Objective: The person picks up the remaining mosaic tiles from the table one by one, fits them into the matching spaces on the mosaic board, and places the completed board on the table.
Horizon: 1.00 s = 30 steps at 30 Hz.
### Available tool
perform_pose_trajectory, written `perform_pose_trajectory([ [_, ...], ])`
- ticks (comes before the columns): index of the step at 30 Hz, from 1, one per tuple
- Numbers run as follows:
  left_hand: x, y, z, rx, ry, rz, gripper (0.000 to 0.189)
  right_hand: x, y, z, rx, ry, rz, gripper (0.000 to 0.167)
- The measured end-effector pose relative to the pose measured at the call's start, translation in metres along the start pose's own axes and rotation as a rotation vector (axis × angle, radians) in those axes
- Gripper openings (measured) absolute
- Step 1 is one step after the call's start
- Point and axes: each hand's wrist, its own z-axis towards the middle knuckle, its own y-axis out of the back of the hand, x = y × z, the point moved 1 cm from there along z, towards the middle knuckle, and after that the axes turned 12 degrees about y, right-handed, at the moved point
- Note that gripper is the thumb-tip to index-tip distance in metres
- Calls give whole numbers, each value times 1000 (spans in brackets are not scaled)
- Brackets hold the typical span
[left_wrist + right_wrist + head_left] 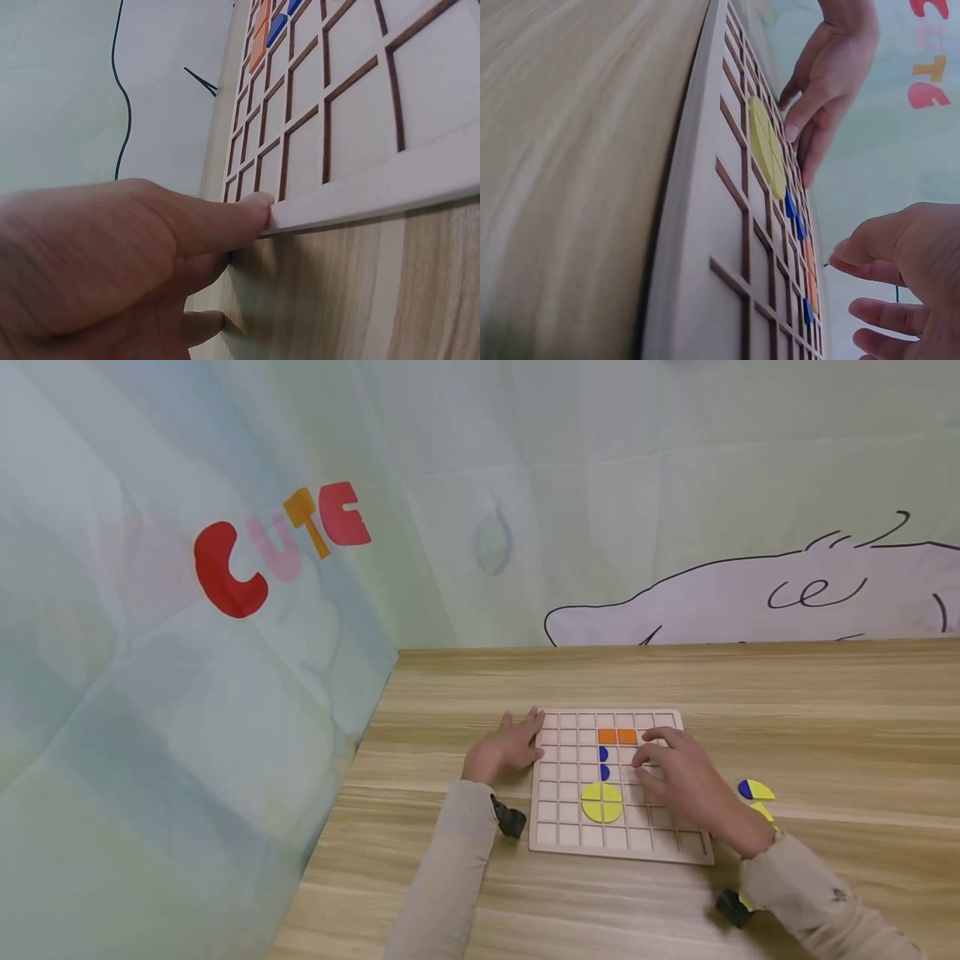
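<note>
Pale green-grey sheeting (pixel 450 485) is hung behind a wood-grain table (pixel 420 752). On it is laid a pale wooden grid board (pixel 551 835). Two orange square pieces (pixel 607 737) are set side by side, the pair's long axis running left to right. Nearer the person, two blue half-disc pieces (pixel 605 772) are lined up near-to-far, flat sides turned left, above a yellow disc of four quarter pieces (pixel 597 809). The board's left edge is touched by the left hand (pixel 506 748), fingers spread; the right hand (pixel 686 781) is held over its right part, thumb parted from loosely bent fingers.
</note>
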Motion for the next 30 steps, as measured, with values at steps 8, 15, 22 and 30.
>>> perform_pose_trajectory([
  [8,1,0,1,-9,-7,2,63,-8,17,-3,-16,15,-3,3],
  [15,1,-1,0,-10,2,-12,64,-14,28,-10,14,-7,-39,4],
  [22,1,-3,0,-11,3,-14,64,-23,31,-27,2,8,-78,5],
  [30,1,-2,1,-14,-2,1,64,-24,36,-43,30,-56,-122,6],
])
